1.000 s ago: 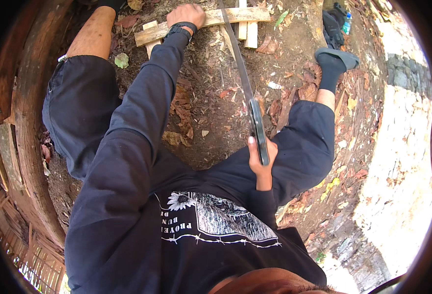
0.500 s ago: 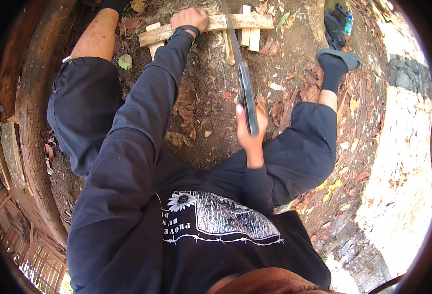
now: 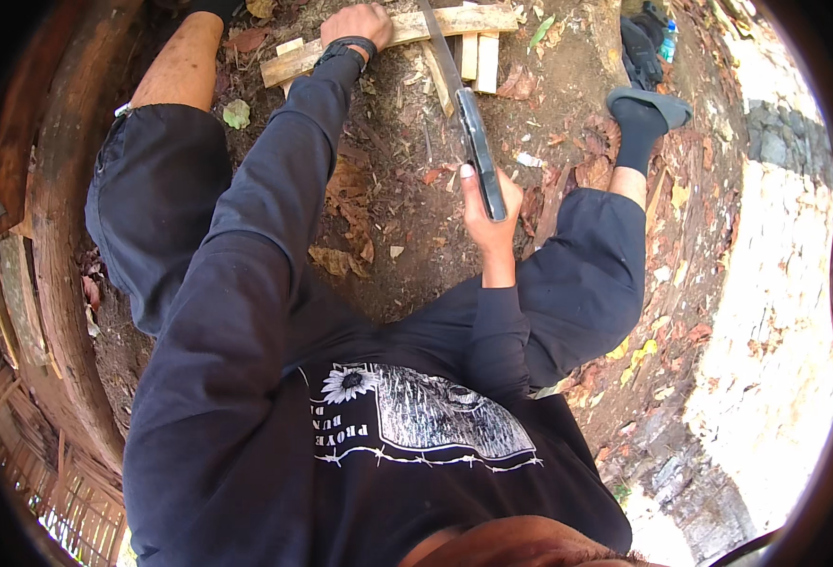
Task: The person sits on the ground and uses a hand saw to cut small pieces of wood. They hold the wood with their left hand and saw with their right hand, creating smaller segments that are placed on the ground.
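Note:
A pale wooden strip [image 3: 405, 30] lies crosswise near the top, resting over shorter wood pieces [image 3: 487, 64]. My left hand [image 3: 356, 26] is closed over it left of the middle, pressing it down, the arm stretched out straight. In my right hand [image 3: 492, 213] is a handsaw [image 3: 476, 151], held by its dark grey handle. Its narrow blade crosses the strip to the right of my left hand, pointing away from me. Whether the teeth have cut into the wood I cannot tell.
My legs are spread on either side of dirt ground strewn with dry leaves and chips. A long log [image 3: 71, 236] runs along the left. A dark bag [image 3: 641, 47] and a plastic bottle [image 3: 668, 42] lie at the upper right, past my sandalled foot [image 3: 645, 113].
My right hand has pushed the saw forward, away from me, along its blade. The left hand stays on the strip; the whole view has shifted slightly.

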Available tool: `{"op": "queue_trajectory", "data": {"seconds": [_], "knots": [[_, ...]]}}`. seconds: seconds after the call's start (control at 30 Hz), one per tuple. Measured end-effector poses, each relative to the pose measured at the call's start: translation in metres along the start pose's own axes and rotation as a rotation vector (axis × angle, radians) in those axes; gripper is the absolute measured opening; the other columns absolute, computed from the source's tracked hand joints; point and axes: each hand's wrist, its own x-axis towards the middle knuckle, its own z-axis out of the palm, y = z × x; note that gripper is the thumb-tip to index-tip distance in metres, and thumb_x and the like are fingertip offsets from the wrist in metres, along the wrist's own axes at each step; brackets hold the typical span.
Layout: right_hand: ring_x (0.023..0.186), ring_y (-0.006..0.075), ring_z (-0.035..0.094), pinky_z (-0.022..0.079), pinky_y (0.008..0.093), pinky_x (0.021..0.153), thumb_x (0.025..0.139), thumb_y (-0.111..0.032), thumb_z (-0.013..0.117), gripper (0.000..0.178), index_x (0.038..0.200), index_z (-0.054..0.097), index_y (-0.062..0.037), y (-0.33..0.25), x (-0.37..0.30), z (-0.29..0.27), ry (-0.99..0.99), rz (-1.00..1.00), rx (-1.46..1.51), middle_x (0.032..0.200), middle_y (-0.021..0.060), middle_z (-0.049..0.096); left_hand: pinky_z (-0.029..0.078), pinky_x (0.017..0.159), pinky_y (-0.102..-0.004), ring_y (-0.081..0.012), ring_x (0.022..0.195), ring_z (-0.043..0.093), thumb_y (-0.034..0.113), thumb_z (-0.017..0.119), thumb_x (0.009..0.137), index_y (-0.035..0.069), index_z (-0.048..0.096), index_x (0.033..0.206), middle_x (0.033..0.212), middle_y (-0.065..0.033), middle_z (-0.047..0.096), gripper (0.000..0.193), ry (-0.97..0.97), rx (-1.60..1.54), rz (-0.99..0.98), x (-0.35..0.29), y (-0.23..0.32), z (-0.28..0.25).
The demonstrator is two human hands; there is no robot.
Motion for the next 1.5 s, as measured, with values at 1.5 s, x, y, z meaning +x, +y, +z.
{"op": "queue_trajectory", "data": {"seconds": [1.5], "knots": [[0.055,0.0086,0.052,0.044,0.0299,0.056,0.103,-0.015,0.076,0.023,0.120,0.078,-0.0005,0.007,-0.046,0.020,-0.037,0.022,0.071,0.062,0.0006,0.055,0.056,0.104,-0.0547,-0.0469,0.111,0.075,0.047,0.039,0.108,0.002,0.082,0.116,0.115,-0.0300,0.078,0.063,-0.119,-0.011,-0.035,-0.031,0.009,-0.019]]}}
